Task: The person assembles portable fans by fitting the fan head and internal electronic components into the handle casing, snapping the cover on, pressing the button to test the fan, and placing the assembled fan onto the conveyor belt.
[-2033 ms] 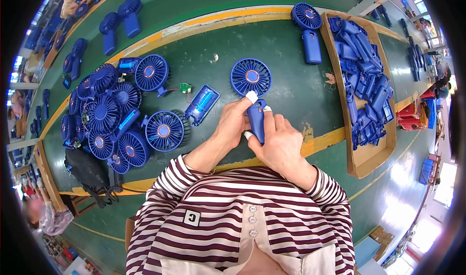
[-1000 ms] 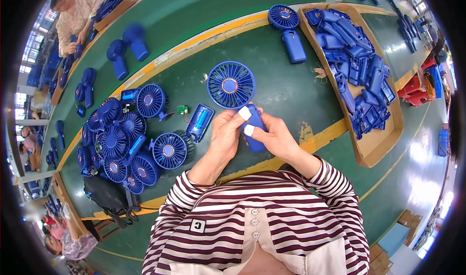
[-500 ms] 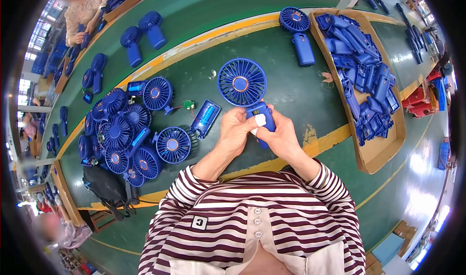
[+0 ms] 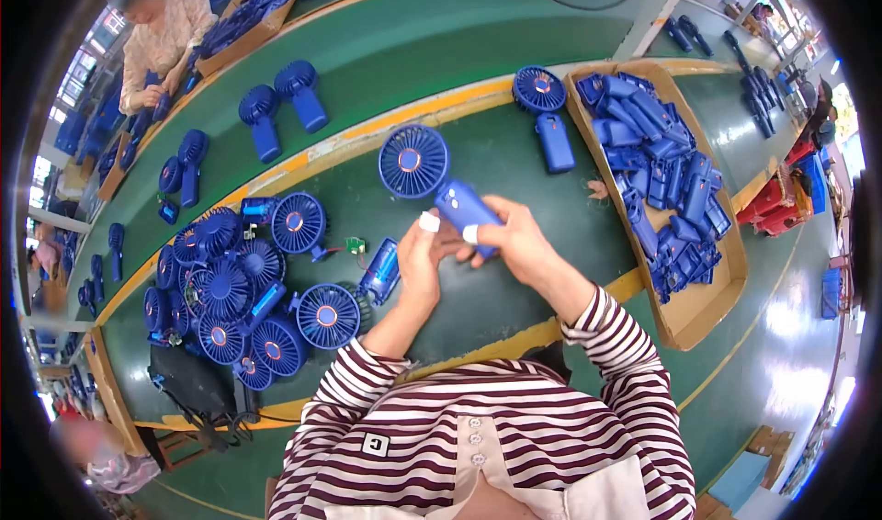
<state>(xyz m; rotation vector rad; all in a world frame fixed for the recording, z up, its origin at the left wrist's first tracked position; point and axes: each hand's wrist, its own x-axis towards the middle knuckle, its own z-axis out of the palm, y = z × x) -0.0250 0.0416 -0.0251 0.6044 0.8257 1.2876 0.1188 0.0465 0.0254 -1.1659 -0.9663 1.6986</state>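
Note:
A blue handheld fan (image 4: 414, 161) is tilted above the table, its round grille up and left and its handle slanting down to the right. My right hand (image 4: 522, 244) is closed around the lower handle, its thumb, wrapped in white, lying across it. My left hand (image 4: 422, 265) is just left of the handle, thumb up with a white wrap on its tip and fingers apart from it; whether a fingertip touches the fan is hard to see. An opened blue handle (image 4: 379, 270) with a battery lies left of that hand, near a small green circuit board (image 4: 356, 245).
A pile of blue fan heads (image 4: 226, 287) fills the table's left side, beside a black bag (image 4: 188, 378). On the right stands a cardboard box (image 4: 684, 332) of blue casings. One fan (image 4: 554, 141) lies near it. Beyond the yellow edge are more fans (image 4: 303, 97) and a co-worker (image 4: 165, 38).
The fan has tilted, its head shifting left and its handle toward my right hand. My left hand has loosened from the handle and moved slightly left and down. The view has shifted a little.

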